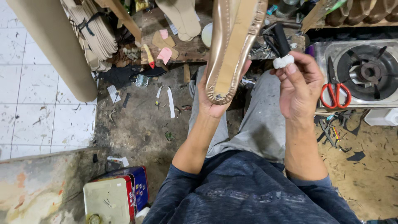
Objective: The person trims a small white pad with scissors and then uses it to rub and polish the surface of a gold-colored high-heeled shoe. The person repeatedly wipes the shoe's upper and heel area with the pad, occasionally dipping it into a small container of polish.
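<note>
Held up over the lap, sole side toward the camera: a bronze shoe upper stretched on its form, tan insole board showing down the middle, pleated edge gathered at the rounded end. Left hand under that rounded end, grip clamped on it from below. Right hand just beside, grip closed on a dark-handled tool, with a white wrapped fingertip against the handle. Below, grey trouser legs and a dark blue shirt. Lower left on the floor, a rectangular tin can lying flat, cream on its broad face, red and blue on the side, round cap at one corner. Above it, white paper strips and scraps on stained, dirty concrete floor, bordered at far left by white tiles. A thick tan roll leaning across the upper left, beside a bundle of cut insoles tied with a dark band. On the cluttered wooden surface ahead, pink and tan cut pieces and a small yellow-handled knife. At right, a steel gas stove with red-handled scissors lying on it.
</note>
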A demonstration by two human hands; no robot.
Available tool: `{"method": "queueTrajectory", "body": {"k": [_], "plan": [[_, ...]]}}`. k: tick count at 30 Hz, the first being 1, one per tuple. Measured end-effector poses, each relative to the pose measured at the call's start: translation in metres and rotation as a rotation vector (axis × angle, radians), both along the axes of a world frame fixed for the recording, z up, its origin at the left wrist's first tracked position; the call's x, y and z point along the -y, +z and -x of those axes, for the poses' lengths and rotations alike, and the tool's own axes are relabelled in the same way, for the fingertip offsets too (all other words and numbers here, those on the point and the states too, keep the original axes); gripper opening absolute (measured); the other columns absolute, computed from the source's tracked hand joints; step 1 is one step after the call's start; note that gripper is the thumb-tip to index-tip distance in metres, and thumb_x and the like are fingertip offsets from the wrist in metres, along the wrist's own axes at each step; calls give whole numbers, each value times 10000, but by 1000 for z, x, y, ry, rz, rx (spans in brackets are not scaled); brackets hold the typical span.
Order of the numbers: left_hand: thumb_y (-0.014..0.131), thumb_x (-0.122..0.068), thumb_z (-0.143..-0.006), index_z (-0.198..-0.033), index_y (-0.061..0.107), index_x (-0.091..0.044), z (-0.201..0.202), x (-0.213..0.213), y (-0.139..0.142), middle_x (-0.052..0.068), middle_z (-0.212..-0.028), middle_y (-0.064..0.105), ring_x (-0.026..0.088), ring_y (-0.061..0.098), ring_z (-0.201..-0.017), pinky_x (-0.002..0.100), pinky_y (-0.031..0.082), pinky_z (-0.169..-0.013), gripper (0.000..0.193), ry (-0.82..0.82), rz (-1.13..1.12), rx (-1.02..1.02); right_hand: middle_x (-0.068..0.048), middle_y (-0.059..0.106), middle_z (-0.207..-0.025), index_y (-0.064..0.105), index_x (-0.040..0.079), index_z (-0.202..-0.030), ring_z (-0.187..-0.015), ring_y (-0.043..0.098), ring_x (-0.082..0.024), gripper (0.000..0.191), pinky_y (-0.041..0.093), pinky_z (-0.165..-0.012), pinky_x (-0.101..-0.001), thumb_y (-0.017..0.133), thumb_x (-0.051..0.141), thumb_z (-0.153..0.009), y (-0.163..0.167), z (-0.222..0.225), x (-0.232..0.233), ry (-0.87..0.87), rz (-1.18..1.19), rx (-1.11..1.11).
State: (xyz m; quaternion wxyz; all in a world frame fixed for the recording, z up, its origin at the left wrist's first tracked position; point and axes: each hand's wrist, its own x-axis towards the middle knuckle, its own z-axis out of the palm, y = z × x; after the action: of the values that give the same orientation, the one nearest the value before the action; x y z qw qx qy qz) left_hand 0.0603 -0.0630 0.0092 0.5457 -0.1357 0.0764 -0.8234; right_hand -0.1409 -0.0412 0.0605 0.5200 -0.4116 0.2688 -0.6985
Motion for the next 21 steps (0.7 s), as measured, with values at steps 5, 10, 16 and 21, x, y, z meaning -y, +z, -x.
{"method": "queueTrajectory", "body": {"k": [5, 10, 16, 21], "plan": [[585, -284, -1068, -1561, 396, 41, 21, 9, 6, 239, -1629, 380, 426, 264, -1581, 530, 310, -1334, 619, 28, -22, 14, -117, 718, -1156, 658, -17, -1266, -1055, 691, -221, 225, 571, -972, -385, 692, 25, -1048, -6, 18, 8, -15, -55, 59], [511, -390, -1109, -1627, 318, -11, 50, 18, 40, 250, -1652, 385, 423, 333, -1547, 610, 358, -1225, 671, -151, 227, -34, -94, 728, -1111, 684, -2, -1211, -1003, 700, -182, 218, 581, -903, -343, 676, -3, -993, -35, 50, 32, -78, -157, -8], [503, -413, -1166, -1644, 300, 23, 93, 54, 89, 355, -1571, 404, 443, 537, -1336, 535, 499, -1125, 679, -268, 488, 257, -44, 746, -1102, 698, 8, -1201, -990, 700, -128, 334, 565, -904, -278, 620, -22, -877, -104, 74, 65, -17, -239, -217], [607, -267, -1106, -1562, 316, -36, 162, 95, 160, 276, -1449, 505, 382, 626, -1222, 478, 567, -1009, 589, -108, 747, 538, -68, 755, -942, 732, -1, -1166, -806, 680, -128, 255, 566, -750, -273, 736, 50, -916, -114, 80, 67, 24, -388, -403]]}}
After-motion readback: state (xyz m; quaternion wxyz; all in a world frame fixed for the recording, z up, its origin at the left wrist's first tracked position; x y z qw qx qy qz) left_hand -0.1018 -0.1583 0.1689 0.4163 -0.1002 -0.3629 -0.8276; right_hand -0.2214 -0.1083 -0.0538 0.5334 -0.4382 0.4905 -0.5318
